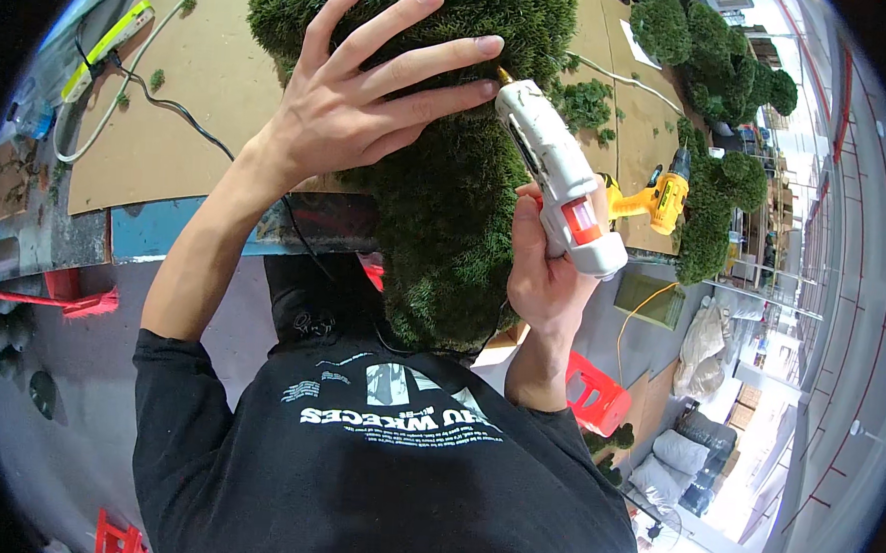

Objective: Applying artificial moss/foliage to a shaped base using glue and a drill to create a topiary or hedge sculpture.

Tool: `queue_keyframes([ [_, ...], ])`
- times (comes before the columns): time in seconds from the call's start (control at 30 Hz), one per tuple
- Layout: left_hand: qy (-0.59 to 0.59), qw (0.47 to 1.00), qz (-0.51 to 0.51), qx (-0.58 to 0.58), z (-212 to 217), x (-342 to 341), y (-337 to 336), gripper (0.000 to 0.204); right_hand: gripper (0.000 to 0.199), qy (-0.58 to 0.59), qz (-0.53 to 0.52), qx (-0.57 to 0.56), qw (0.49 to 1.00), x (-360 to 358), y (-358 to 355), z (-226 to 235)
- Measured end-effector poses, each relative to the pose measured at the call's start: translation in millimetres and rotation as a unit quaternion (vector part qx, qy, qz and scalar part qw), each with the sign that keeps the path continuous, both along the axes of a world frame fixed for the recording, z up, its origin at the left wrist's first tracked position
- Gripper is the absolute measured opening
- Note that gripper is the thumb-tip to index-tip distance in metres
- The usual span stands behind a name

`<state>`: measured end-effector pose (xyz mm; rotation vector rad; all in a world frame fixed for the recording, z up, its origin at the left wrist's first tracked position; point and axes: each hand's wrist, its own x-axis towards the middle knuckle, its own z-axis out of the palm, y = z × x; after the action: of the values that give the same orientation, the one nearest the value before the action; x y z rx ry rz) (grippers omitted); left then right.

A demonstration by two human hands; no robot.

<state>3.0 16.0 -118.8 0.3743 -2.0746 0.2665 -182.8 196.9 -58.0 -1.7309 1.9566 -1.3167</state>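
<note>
"How far along is it?"
"Partly done, it seems: the mossy piece (445, 232) below the left hand (349, 111) is well covered; how much gluing is left cannot be told."
"And that hand?"
"Spread over it, while the right hand (550, 290) wraps around the glue gun (548, 147)."
"Counts?"
"One mossy piece there, one glue gun, one yellow drill (669, 200) on the table (197, 88), right of the right hand."

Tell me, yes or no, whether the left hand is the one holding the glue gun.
No, the white glue gun is in the right hand, while the left hand is spread over the green mossy piece.
</note>
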Motion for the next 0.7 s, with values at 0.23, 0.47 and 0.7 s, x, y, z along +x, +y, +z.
queue_keyframes([
  [0.23, 0.002, 1.0, 0.004, -0.008, -1.7, -0.4, -0.9, 0.045, 0.014, 0.029, 0.01, -0.002, 1.0, 1.5, -2.0, 0.7],
  [0.47, -0.003, 1.0, 0.005, -0.004, -2.9, 0.0, -0.5, 0.044, 0.014, -0.01, -0.001, 0.008, 1.0, 1.5, 0.2, 0.2],
  [0.7, -0.003, 1.0, 0.006, -0.005, -1.9, -0.2, -0.7, 0.043, 0.012, 0.043, 0.009, 0.008, 0.999, 1.1, -1.4, 2.6],
])
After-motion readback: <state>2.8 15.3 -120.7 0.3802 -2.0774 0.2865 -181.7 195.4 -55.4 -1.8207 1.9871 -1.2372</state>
